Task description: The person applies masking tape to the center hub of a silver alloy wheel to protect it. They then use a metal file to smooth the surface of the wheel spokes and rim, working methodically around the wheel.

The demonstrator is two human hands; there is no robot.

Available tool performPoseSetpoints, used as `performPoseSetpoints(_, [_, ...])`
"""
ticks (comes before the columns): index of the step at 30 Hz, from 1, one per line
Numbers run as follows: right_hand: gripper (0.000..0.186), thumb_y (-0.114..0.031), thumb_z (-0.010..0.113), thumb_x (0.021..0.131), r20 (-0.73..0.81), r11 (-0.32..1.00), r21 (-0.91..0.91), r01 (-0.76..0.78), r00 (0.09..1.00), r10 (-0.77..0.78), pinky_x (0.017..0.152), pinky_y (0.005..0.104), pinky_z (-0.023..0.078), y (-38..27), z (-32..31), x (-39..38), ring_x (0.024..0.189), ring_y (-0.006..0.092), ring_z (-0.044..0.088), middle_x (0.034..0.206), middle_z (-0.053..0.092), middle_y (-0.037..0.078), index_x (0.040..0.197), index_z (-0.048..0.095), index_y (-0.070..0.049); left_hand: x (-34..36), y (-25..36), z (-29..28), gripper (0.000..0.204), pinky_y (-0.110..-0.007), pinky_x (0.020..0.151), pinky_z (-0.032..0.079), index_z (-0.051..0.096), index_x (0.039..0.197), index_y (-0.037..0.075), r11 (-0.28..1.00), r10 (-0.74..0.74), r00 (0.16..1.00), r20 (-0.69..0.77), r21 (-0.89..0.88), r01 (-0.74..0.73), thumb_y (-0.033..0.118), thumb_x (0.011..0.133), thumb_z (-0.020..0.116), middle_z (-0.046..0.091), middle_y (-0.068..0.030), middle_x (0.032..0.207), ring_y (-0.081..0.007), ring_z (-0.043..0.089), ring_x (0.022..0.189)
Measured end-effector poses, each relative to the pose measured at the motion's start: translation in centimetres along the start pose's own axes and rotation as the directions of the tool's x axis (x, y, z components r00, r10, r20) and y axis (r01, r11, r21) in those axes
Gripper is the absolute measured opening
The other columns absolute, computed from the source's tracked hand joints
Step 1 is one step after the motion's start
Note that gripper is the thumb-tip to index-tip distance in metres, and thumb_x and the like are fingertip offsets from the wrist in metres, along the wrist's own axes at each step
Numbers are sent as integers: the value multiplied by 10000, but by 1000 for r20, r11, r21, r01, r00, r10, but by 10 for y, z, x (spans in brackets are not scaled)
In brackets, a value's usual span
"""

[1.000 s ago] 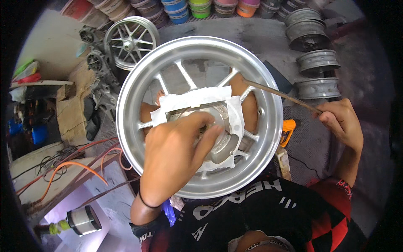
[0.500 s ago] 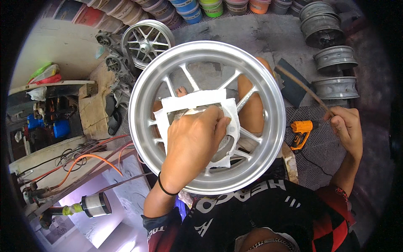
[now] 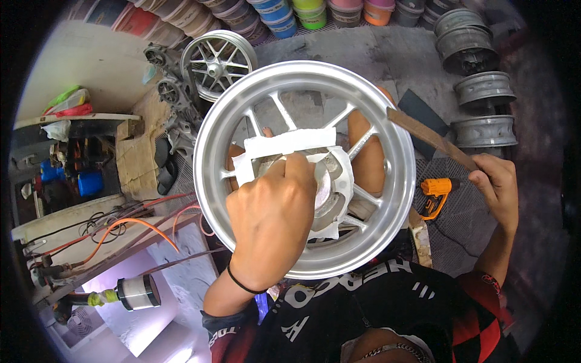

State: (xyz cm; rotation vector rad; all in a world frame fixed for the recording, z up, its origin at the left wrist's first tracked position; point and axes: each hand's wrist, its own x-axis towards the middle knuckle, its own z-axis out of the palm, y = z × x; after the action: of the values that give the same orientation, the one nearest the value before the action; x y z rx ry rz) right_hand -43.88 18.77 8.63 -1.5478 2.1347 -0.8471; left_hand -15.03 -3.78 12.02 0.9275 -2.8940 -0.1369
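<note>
Grey floor [image 3: 339,54] | silver spoked wheel [image 3: 283,111], paper-edged hub [image 3: 325,189] | left hand [image 3: 272,212]: grip unclear | right hand [image 3: 498,189]: grasping stick [image 3: 431,138]

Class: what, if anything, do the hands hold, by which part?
Right hand: flat brown strip, by its right end. Left hand, over the wheel hub: cannot tell.

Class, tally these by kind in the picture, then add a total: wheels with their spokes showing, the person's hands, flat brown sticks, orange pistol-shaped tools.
Wheels with spokes showing: 2 (large silver wheel, smaller wheel)
Hands: 2 (left hand, right hand)
Flat brown stick: 1
Orange pistol-shaped tool: 1
Total: 6
</note>
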Motion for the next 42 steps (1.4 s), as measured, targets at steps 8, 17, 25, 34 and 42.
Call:
performPoseSetpoints(8, [306, -209, 760, 872, 14, 992, -80, 102, 995, -101, 602, 349, 474, -13, 7, 14, 659, 303, 648, 787, 640, 172, 975, 665, 64, -10, -11, 5, 191, -418, 521, 498, 607, 821, 74, 991, -129, 991, 28, 31, 128, 214, 931, 675, 670, -97, 738, -307, 670, 593])
performPoseSetpoints(17, [332, -235, 775, 844, 124, 945, -178, 275, 959, -255, 563, 365, 434, -41, 23, 24, 594, 291, 576, 717, 567, 135, 982, 664, 46, -70, -91, -21, 76, -283, 728, 425, 621, 909, -4, 740, -441, 834, -333, -661, 127, 44, 921, 680, 556, -81, 910, -158, 520, 834])
performPoseSetpoints(25, [419, -392, 656, 934, 169, 955, -194, 223, 967, -192, 593, 360, 416, -55, 25, 26, 641, 255, 576, 723, 545, 110, 936, 630, 26, -112, -136, 42, 264, -263, 627, 340, 454, 809, 62, 123, -707, 638, -304, -942, -311, 220, 1003, 540, 455, -49, 839, -118, 392, 710])
performPoseSetpoints(34, [507, -462, 392, 1080, 95, 861, 434, -267, 963, 251, 457, 250, 446, -48, 53, 106, 627, 131, 604, 1090, 719, 171, 785, 519, -71, -138, -102, 126, 413, -250, 507, 324, 344, 710, 143, -185, -892, 451, -35, -882, -434, 286, 1082, 451, 327, 49, 657, -71, 315, 559])
performPoseSetpoints(42, [457, -471, 439, 1062, 186, 852, 445, -277, 959, 215, 394, 223, 395, -39, 54, 102, 557, 61, 534, 906, 681, 80, 770, 467, -120, -95, -115, 94, 439, -238, 519, 351, 321, 691, 167, -98, -891, 454, -6, -974, -206, 316, 1100, 379, 307, 59, 584, -67, 336, 532])
